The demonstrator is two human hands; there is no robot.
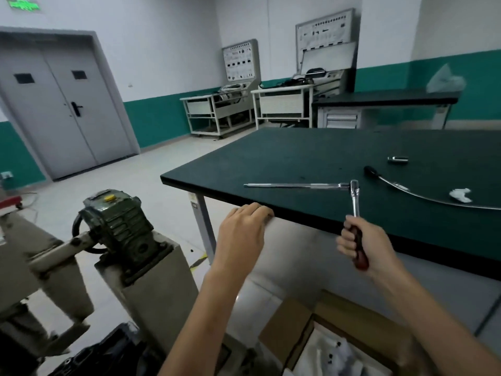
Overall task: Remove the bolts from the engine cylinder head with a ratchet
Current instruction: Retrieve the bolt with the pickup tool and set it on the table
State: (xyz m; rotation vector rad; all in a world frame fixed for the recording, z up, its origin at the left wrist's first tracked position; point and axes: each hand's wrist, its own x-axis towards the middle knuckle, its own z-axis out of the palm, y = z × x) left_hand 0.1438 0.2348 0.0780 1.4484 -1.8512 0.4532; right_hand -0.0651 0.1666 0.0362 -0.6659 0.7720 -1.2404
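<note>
Two bare forearms rise from the bottom edge. The right hand point(360, 241) has its fingers wrapped tight round the dark red-brown handle of the ratchet point(355, 204). The chrome shank crosses the table's near edge, and the head lies on the top, joined at a right angle to a long extension bar point(292, 185) that lies flat, pointing left. The left hand point(241, 229) rests on that same edge, fingers loosely bent with the tips on the rim, gripping nothing.

Beyond them spreads the table point(298, 153) with its matte dark green top. Toward its right side lie a chrome socket point(397, 159), a black-handled tool point(372, 171) with a thin curved metal shaft, and a crumpled white tissue point(460, 194) just beside that shaft.

Under the table sits an open cardboard box point(287, 329). To the left, a green gearbox point(119, 221) with a yellow cap stands on a grey pedestal. Farther off are a pale floor, walls white above a teal band point(157, 120), a grey double door point(67, 109), two panel-topped trolleys point(240, 63) and a second bench point(385, 96) — all well apart from the hands.
</note>
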